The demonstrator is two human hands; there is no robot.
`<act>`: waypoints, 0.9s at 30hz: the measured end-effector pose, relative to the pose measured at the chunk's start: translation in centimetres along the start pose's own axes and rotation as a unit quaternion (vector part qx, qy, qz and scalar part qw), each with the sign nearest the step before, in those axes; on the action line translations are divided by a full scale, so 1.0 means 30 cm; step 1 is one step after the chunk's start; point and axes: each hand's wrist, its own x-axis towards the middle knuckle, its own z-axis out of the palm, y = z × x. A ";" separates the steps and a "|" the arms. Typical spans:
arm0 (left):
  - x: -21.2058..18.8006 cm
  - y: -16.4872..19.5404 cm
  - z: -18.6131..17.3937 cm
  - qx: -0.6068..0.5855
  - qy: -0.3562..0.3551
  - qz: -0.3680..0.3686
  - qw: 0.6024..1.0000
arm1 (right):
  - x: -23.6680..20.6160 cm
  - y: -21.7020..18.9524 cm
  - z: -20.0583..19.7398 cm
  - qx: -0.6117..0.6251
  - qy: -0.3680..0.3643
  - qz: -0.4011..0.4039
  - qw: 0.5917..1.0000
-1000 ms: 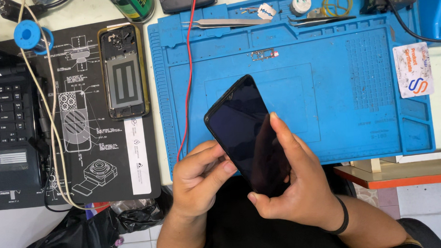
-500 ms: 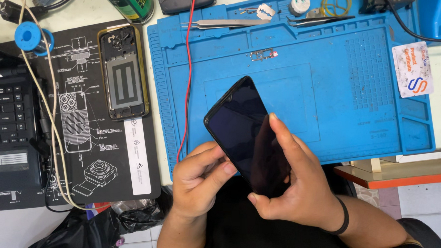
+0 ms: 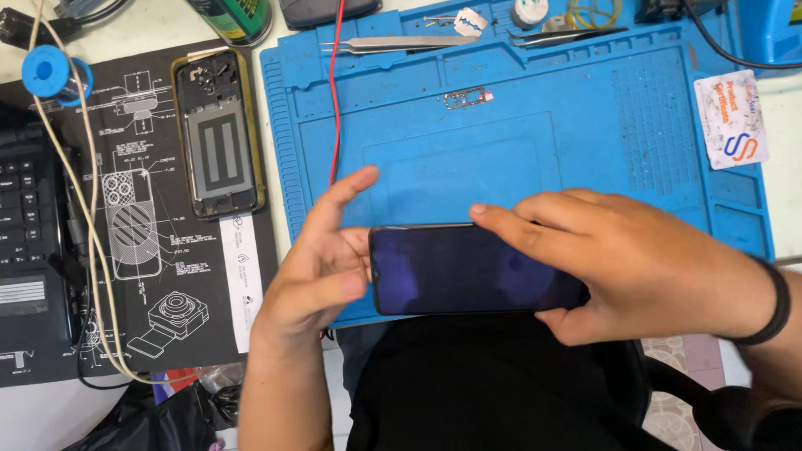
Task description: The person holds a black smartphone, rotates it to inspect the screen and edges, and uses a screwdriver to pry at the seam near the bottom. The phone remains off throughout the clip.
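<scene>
Smartphone (image 3: 474,267) held horizontal over the near edge of the blue silicone repair mat (image 3: 594,148), screen up, glass dark and unlit, glossy with faint bluish reflections, corners rounded, no cracks visible. Right hand (image 3: 633,262) closed on the phone's right end: fingers laid across the top edge and onto the glass, thumb under the lower edge. Left hand (image 3: 318,273) at the phone's left end, palm against the short edge, thumb along the lower left corner, fingers spread and lifted clear of the glass; grip open, contact by palm and thumb only. Black band on the right wrist. On the mat's upper trays: steel tweezers (image 3: 395,44), a second dark pair (image 3: 568,36), a small metal part with screws (image 3: 468,98), a yellow rubber band (image 3: 596,3). Red wire (image 3: 336,94) running down the mat's left side. Left of the mat, an opened phone back housing (image 3: 217,134) on a black printed diagram mat (image 3: 136,261). Blue solder spool (image 3: 51,74) and laptop keyboard (image 3: 5,221) at far left of the bench. White card (image 3: 730,119) at the mat's right edge.
</scene>
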 end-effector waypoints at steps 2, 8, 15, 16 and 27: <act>0.032 0.019 0.009 0.127 0.041 -0.147 0.980 | 0.017 -0.008 -0.053 -0.032 -0.088 0.007 0.996; 0.095 -0.052 0.106 0.283 -0.137 -0.028 0.949 | 0.058 -0.064 -0.149 -0.122 -0.171 -0.054 0.976; 0.099 -0.145 0.147 0.173 0.011 -0.106 0.979 | 0.032 -0.053 -0.216 -0.208 0.076 -0.108 0.969; 0.098 -0.153 0.143 0.171 0.018 -0.063 0.983 | 0.023 -0.043 -0.219 -0.230 0.124 -0.099 0.960; 0.111 -0.191 0.118 0.070 0.077 0.063 0.993 | 0.021 0.020 0.220 0.593 0.221 0.095 0.769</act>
